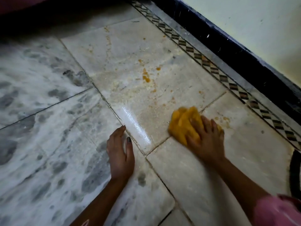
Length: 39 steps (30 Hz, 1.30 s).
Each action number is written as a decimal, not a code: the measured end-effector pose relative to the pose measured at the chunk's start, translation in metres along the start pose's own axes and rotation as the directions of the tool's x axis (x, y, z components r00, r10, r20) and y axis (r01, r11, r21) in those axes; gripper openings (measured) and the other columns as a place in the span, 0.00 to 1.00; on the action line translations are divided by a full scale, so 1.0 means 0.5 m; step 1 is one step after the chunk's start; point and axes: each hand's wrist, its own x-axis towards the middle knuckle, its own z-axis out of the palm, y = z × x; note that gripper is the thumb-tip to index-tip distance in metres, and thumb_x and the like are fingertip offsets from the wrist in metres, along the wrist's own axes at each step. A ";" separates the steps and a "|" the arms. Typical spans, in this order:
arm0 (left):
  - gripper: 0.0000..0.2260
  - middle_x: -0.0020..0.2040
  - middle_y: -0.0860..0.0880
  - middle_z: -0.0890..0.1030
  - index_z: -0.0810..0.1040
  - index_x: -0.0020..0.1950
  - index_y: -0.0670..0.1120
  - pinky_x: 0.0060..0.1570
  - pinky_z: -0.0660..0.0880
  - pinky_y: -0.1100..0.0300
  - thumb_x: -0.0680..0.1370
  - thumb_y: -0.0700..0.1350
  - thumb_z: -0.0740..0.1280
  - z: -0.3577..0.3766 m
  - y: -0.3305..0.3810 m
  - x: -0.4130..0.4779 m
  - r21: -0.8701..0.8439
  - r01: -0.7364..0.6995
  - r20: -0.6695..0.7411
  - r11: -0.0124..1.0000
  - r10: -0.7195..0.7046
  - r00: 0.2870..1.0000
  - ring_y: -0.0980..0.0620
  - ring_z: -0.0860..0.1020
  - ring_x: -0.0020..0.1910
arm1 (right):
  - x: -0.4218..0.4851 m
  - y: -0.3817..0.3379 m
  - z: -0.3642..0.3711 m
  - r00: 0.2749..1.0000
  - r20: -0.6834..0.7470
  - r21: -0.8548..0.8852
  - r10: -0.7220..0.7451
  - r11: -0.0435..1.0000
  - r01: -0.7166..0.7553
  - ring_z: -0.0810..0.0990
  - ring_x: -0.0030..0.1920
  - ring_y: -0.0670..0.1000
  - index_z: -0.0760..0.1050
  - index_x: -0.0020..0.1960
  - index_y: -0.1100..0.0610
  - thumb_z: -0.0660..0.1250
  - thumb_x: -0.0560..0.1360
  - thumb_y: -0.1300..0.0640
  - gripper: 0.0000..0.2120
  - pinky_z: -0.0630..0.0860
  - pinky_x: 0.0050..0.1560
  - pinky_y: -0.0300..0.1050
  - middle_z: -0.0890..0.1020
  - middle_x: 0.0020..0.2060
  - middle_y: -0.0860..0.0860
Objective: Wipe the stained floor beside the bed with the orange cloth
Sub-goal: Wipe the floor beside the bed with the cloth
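Observation:
My right hand (206, 137) presses flat on a crumpled orange cloth (182, 123) on the pale marble floor (130, 54); both are blurred by motion. Orange stains (145, 76) dot the tile beyond the cloth, with smaller spots (225, 119) just right of my hand. A wet shiny streak (138, 126) lies to the left of the cloth. My left hand (120, 154) rests on the floor on its edge, fingers together and holding nothing, left of that streak.
A patterned tile border (205, 62) runs diagonally along a dark skirting (228, 46) and pale wall (252, 22) at the right. Deep shadow (40, 17) fills the top left. A dark curved object (295, 173) sits at the right edge. Grey-veined tiles (40, 111) lie left.

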 end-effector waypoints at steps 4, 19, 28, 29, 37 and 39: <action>0.25 0.62 0.47 0.70 0.68 0.67 0.40 0.64 0.63 0.66 0.77 0.53 0.50 -0.005 0.004 0.005 -0.117 0.078 -0.079 0.990 -0.088 0.993 0.51 0.68 0.63 | 0.098 -0.229 0.028 0.989 0.026 0.084 0.145 0.986 -0.146 0.52 0.73 0.64 0.58 0.73 0.42 0.48 0.72 0.32 0.32 0.46 0.66 0.73 0.56 0.76 0.53; 0.16 0.53 0.47 0.79 0.75 0.59 0.45 0.51 0.65 0.70 0.74 0.46 0.56 0.135 0.110 0.003 -0.095 -0.197 0.293 0.976 0.217 0.931 0.58 0.72 0.51 | 0.021 0.170 -0.023 0.808 -0.042 -0.023 0.588 0.808 -0.589 0.62 0.68 0.63 0.57 0.75 0.48 0.42 0.68 0.32 0.39 0.53 0.69 0.65 0.62 0.72 0.59; 0.16 0.55 0.47 0.78 0.77 0.58 0.45 0.52 0.66 0.60 0.72 0.41 0.58 0.241 0.148 0.080 0.011 -0.219 0.298 0.976 0.205 0.932 0.47 0.74 0.54 | -0.275 0.182 -0.007 0.994 -0.025 0.005 -0.105 0.994 0.105 0.64 0.71 0.55 0.56 0.73 0.39 0.50 0.75 0.33 0.29 0.56 0.69 0.53 0.65 0.72 0.51; 0.16 0.55 0.46 0.79 0.78 0.56 0.46 0.53 0.66 0.55 0.72 0.42 0.58 0.251 0.140 0.074 0.072 -0.289 0.367 0.955 0.245 0.898 0.45 0.75 0.54 | -0.302 0.245 -0.020 0.998 -0.014 -0.030 -0.055 0.998 0.055 0.65 0.70 0.55 0.54 0.74 0.38 0.46 0.75 0.32 0.29 0.56 0.68 0.52 0.64 0.71 0.50; 0.19 0.59 0.45 0.77 0.78 0.58 0.46 0.53 0.65 0.50 0.72 0.47 0.56 0.292 0.126 0.028 0.234 -0.545 0.567 0.805 0.343 0.749 0.43 0.71 0.57 | 0.067 0.247 -0.016 0.704 -0.006 0.083 0.711 0.702 -0.708 0.51 0.74 0.64 0.51 0.76 0.43 0.47 0.71 0.27 0.37 0.44 0.71 0.67 0.52 0.76 0.56; 0.21 0.60 0.44 0.76 0.75 0.62 0.45 0.54 0.65 0.48 0.72 0.47 0.55 0.306 0.141 0.033 0.254 -0.446 0.511 0.858 0.273 0.815 0.43 0.70 0.58 | 0.069 0.160 0.003 0.861 -0.048 0.050 0.506 0.862 -0.504 0.52 0.74 0.63 0.53 0.75 0.42 0.48 0.71 0.28 0.36 0.44 0.71 0.66 0.54 0.76 0.55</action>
